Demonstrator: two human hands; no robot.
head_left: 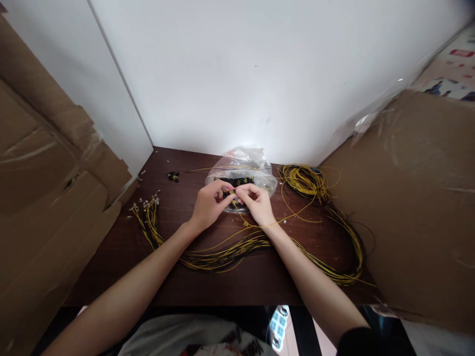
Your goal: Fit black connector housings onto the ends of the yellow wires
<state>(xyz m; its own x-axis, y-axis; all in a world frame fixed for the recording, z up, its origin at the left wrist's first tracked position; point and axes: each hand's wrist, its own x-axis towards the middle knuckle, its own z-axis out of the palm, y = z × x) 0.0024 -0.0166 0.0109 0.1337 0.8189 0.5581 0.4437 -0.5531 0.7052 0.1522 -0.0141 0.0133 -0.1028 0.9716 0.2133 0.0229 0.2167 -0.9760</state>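
Note:
My left hand (210,202) and my right hand (256,201) meet fingertip to fingertip over a dark brown table (185,287). Both are closed in a pinch on a small black and yellow connector (232,193) at the end of a thin yellow wire (260,226), which trails down past my right wrist. Just behind my fingers lies a clear plastic bag (243,165) holding several small black parts. A long bundle of yellow and black wires (222,257) curves across the table under my forearms.
A coil of yellow wires (304,180) lies at the back right, running along the right side. A finished connector (172,176) sits at the back left. Wire ends (148,202) fan out on the left. Cardboard sheets (48,198) and a cardboard box (415,198) flank the table.

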